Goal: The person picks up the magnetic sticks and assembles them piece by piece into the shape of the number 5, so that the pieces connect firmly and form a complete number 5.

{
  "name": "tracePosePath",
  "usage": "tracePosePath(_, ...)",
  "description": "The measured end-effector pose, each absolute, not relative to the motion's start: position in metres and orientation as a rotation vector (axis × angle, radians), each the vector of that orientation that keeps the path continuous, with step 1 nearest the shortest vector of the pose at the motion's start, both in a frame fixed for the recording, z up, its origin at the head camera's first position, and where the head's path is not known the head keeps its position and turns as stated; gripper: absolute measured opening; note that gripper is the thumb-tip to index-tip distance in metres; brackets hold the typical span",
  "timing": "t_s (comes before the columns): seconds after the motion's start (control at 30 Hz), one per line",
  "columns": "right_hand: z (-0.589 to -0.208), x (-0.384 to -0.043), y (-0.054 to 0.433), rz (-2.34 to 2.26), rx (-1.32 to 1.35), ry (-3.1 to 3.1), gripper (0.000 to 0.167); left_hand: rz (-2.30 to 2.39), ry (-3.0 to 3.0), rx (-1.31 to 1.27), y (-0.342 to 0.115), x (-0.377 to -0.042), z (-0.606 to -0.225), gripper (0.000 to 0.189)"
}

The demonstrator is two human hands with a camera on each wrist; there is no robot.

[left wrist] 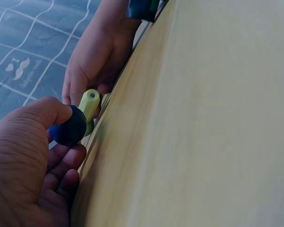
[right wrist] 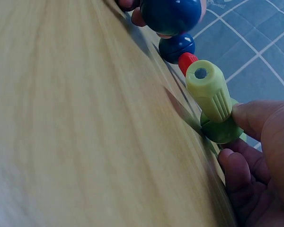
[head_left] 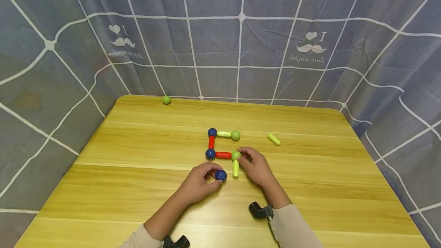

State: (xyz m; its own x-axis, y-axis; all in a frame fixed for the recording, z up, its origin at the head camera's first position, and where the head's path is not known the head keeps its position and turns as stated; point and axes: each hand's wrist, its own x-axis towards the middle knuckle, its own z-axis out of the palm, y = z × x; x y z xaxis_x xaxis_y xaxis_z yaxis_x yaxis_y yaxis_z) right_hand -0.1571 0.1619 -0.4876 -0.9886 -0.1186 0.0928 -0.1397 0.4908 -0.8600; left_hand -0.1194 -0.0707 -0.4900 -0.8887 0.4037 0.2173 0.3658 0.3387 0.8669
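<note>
My left hand (head_left: 201, 183) pinches a loose blue ball (head_left: 221, 175) between thumb and fingers; the left wrist view shows the same blue ball (left wrist: 68, 126) under the thumb. Thumb and fingers of my right hand (head_left: 255, 167) grip a green ball (head_left: 236, 155) at the near right corner of a joined shape. From that green ball a yellow-green rod (head_left: 236, 169) points toward me, its free end bare with a grey metal dot in the right wrist view. A red rod (head_left: 223, 155) runs left from it to a blue ball (head_left: 210, 154).
Another red rod (head_left: 211, 142) leads to a far blue ball (head_left: 212, 132), then a yellow-green rod (head_left: 224, 134) and green ball (head_left: 236, 135). A loose yellow-green rod (head_left: 273, 139) lies right. One green ball (head_left: 167, 100) sits at the table's (head_left: 138, 133) back edge, before a grey curtain (head_left: 213, 41).
</note>
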Motion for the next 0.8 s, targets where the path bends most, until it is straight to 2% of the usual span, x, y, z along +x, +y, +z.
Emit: tracePosePath(0.8,-0.488,-0.158,0.163,1.563,0.233,-2.7,0.025,1.439,2.662,0.789,-0.046,-0.112,-0.489,0.026)
